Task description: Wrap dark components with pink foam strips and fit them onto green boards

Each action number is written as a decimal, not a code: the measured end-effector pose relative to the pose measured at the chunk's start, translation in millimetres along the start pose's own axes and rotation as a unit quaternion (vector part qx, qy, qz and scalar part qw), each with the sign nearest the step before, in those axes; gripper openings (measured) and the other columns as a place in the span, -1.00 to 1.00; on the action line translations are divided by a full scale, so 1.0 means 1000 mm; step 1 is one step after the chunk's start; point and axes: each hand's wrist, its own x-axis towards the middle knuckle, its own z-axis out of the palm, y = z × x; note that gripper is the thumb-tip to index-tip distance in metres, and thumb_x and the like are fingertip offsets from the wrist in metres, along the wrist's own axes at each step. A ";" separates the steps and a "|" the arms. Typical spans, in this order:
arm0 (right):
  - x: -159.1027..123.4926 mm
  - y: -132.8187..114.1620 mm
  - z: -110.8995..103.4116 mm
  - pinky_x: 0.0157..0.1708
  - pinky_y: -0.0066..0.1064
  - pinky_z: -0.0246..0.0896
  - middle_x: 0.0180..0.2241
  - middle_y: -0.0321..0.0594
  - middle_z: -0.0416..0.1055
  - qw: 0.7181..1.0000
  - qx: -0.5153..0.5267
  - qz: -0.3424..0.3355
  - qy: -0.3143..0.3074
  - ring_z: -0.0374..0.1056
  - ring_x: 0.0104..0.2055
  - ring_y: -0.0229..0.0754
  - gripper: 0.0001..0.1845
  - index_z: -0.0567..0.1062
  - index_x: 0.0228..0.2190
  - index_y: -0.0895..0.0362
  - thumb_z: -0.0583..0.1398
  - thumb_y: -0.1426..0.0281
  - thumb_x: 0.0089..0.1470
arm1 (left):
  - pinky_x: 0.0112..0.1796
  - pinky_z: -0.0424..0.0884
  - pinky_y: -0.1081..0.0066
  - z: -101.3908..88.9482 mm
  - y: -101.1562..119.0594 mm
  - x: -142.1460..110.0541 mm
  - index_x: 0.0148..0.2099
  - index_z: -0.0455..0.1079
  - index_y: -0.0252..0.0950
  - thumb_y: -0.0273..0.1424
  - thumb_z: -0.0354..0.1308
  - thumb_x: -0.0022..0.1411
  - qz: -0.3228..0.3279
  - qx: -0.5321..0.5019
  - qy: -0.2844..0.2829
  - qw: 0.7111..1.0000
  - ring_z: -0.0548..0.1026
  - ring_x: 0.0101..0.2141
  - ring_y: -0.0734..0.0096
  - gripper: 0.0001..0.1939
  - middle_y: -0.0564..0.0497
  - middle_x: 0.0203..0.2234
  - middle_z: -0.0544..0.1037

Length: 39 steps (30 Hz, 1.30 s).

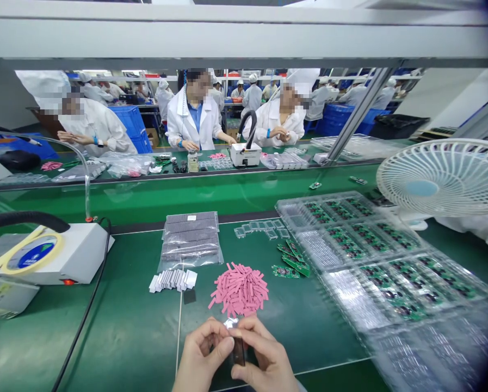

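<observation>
At the bottom middle, my left hand (208,351) and my right hand (262,351) are pinched together around a small dark rectangular piece (239,353). A bit of shiny silvery-white material (230,323) shows at its top end; the fingers hide the rest. Just beyond my fingertips lies a heap of pink strips (240,288). Left of the heap are a row of white-and-grey small pieces (173,280) and a flat dark square (189,296). Several green circuit boards (293,258) lie loosely to the right, near small clear plastic pieces (262,227).
A bag of dark strips (191,237) lies behind. Clear trays with circuit boards (329,280) fill the right, below a white fan (439,177). On the left stands a white machine (80,253) with a black cable (86,316). Co-workers (195,114) sit across the green belt (211,196).
</observation>
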 end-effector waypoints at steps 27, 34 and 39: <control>-0.012 0.003 -0.035 -0.31 -0.62 0.21 -0.20 -0.17 0.30 0.979 -0.092 0.119 0.134 0.25 -0.35 -0.42 -0.72 0.47 -0.18 0.19 0.23 0.29 0.09 | -0.27 0.33 0.38 -0.014 -0.013 0.021 -0.27 0.36 -0.21 -0.22 0.11 0.29 0.227 0.466 0.030 0.855 0.40 -0.33 0.33 -0.82 0.00 -0.35 0.42; -0.004 0.003 -0.037 -0.29 -0.63 0.21 -0.26 -0.18 0.30 0.982 -0.068 0.109 0.141 0.27 -0.33 -0.40 -0.71 0.46 -0.16 0.20 0.22 0.31 0.10 | -0.12 0.39 0.30 0.011 0.075 0.116 -0.17 0.38 -0.32 -0.44 -0.16 0.41 0.362 0.561 -0.124 0.734 0.41 -0.16 0.31 -0.73 -0.11 -0.21 0.44; -0.007 0.010 -0.038 -0.32 -0.63 0.22 -0.27 -0.16 0.31 0.984 -0.084 0.086 0.133 0.26 -0.35 -0.40 -0.74 0.48 -0.17 0.21 0.23 0.34 0.09 | 0.06 0.35 0.22 0.037 0.099 0.215 -0.06 0.45 -0.32 -0.66 -0.15 0.31 0.372 0.591 -0.214 0.683 0.40 0.01 0.28 -0.63 -0.12 0.00 0.45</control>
